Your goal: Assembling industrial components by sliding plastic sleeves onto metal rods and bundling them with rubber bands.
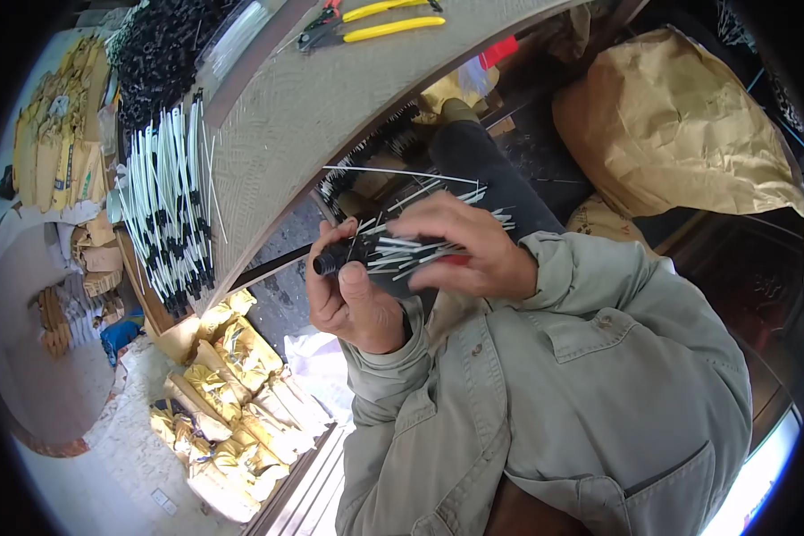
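In front of my chest, a bundle of thin white rods with black ends [402,255] lies across both hands. My left hand [359,299] is closed round the black ends, which point left, its thumb along the near side. My right hand [473,246] curves loosely about the white lengths, fingers on the far side and thumb on the near side; it is slightly blurred. One long white rod [402,170] extends beyond the bundle, toward the table edge. Part of the bundle is hidden behind my right fingers.
Beyond my hands is a grey tabletop [330,98] bearing yellow-handled pliers [393,31]. More white rods with black ends [165,196] lie at left, near a heap of black parts [165,54]. A carton of yellow-wrapped packets [232,393] stands lower left; a brown paper sack [679,125] sits right.
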Demonstrator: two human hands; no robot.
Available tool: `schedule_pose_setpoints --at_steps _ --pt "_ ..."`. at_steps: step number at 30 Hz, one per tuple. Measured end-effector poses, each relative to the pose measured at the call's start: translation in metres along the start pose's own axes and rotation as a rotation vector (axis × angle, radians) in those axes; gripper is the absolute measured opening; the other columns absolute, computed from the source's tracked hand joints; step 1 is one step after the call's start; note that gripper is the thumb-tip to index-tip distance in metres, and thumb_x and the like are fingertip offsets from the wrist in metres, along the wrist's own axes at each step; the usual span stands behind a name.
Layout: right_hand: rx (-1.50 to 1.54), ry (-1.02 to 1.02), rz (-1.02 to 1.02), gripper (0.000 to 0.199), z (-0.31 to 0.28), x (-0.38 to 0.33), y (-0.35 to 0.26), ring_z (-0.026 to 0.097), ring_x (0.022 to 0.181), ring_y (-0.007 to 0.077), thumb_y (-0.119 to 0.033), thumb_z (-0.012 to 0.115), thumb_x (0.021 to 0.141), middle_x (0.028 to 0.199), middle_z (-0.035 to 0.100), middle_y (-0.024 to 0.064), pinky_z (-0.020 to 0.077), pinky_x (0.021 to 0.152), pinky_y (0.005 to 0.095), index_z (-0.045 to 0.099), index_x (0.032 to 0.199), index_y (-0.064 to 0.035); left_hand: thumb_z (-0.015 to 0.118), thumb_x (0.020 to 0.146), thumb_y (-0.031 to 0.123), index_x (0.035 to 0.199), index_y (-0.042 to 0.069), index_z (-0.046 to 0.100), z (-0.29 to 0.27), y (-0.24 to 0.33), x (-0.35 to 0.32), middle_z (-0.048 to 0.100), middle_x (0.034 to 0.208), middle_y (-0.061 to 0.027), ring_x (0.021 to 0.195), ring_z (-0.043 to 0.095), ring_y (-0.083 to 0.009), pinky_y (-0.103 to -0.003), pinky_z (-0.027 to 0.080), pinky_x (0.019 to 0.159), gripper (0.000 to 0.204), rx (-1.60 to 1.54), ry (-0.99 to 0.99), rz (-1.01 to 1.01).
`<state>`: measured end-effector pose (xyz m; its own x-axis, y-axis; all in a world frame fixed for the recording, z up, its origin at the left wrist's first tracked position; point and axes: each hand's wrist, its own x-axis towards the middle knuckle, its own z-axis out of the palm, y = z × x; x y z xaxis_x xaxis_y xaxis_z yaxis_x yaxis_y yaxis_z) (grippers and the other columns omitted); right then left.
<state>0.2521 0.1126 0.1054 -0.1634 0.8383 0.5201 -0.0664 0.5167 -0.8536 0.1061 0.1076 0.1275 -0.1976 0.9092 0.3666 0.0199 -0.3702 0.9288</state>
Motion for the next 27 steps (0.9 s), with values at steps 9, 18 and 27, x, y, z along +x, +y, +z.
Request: schedule_pose_setpoints --at_steps 9,18,27 --pt "0.109 0.009 -0.026 0.025 -0.006 0.013 0.015 0.061 0.077 0.0256 0.002 0.063 0.077 0.086 0.062 0.0144 0.0473 0.068 0.0311 0.061 0.101 0.0025 0.058 0.085 0.026 0.103 -0.012 0.053 0.009 0.002 -0.002 0.060 0.097 -0.0180 0.093 0.057 -0.0232 -0.040 0.034 0.099 0.043 -0.017 0.121 -0.021" --pt "0.295 -0.336 0.078 0.027 -0.020 0.033 0.034 0.060 0.066 0.0222 -0.003 0.057 0.082 0.078 0.061 0.0126 0.0463 0.060 0.0268 0.060 0.108 -0.0005 0.057 0.086 0.032 0.102 -0.011 0.054 0.003 0.001 -0.001 0.059 0.098 -0.0171 0.097 0.055 -0.0238 -0.039 0.038 0.095 0.046 0.010 0.049 -0.032" --pt "-0.382 -0.163 -0.258 0.053 -0.017 0.013 0.012 0.063 0.069 0.0220 0.003 0.063 0.064 0.084 0.061 0.0110 0.0507 0.056 0.0280 0.055 0.117 -0.0014 0.052 0.085 0.019 0.102 -0.011 0.053 0.014 0.008 -0.004 0.060 0.097 -0.0174 0.096 0.057 -0.0261 -0.047 0.030 0.102 0.034 0.219 0.070 0.047"
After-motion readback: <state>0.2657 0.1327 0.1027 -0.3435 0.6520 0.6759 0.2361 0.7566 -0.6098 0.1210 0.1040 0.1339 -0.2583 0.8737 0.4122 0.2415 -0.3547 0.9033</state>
